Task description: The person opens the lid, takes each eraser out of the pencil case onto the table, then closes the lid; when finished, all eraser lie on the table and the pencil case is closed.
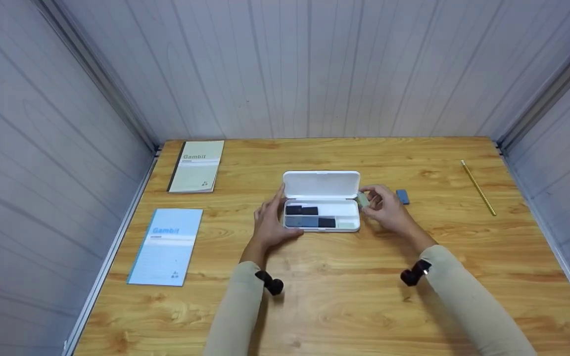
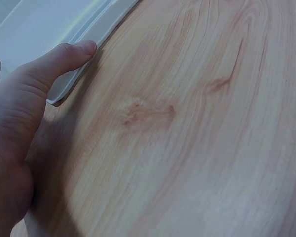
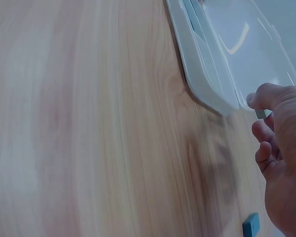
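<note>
Left hand, fingers relaxed, is bracing the open white case against sliding; right hand is pinching a pale eraser at the case's edge.

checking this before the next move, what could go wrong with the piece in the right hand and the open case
The right hand pinches a small pale green block at the edge of the open white plastic case; it might slip onto the wooden table. The left hand only rests against the case, so a push could slide it. The small blue block could get knocked.
</note>
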A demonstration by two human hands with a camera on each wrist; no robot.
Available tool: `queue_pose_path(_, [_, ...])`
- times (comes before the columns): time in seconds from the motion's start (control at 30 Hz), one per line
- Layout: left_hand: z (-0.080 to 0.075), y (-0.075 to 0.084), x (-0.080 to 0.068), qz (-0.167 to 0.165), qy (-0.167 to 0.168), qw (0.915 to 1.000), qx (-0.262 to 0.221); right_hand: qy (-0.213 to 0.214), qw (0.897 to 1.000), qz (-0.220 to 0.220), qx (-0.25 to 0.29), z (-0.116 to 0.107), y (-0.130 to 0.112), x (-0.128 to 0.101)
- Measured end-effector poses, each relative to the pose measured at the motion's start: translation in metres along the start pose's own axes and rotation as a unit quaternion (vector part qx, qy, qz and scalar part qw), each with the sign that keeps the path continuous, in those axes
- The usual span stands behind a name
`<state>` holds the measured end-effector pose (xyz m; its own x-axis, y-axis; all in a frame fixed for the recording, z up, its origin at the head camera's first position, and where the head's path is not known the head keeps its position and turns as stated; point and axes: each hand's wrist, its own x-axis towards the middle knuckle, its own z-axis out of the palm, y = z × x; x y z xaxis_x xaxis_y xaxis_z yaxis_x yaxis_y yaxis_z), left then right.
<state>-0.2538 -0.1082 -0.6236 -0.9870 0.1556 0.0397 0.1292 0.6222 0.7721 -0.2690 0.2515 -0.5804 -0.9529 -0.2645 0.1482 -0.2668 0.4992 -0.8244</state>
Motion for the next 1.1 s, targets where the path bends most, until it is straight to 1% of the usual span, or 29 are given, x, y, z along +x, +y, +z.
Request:
queue_pose_path(0.1, [0.0,0.0,0.0,-0.001,-0.001,1.0,-0.005,0.005,1.0,0.008,0.003,-0.01,0.005,-0.003])
queue_pose_path(0.33, [-0.001,0.0,0.0,0.001,0.005,0.9999,-0.012,0.044,0.998,0.035,0.001,-0.032,0.014,-0.007])
queue_pose_path(0.63, [0.0,0.0,0.0,-0.002,0.001,0.9998,-0.019,0.05,0.996,0.071,-0.02,-0.062,0.027,-0.011])
queue_pose_path(0.77, [0.001,-0.001,0.001,0.005,0.003,0.9998,-0.021,0.063,0.995,0.078,-0.024,-0.074,0.033,-0.013])
queue_pose_path(0.93, [-0.001,0.001,0.0,0.005,0.006,0.9999,-0.012,0.077,0.993,0.085,-0.038,-0.085,0.039,-0.014])
queue_pose_path(1.1, [-0.001,0.003,-0.001,-0.006,0.0,1.0,-0.004,0.068,0.991,0.104,-0.039,-0.091,0.047,-0.017])
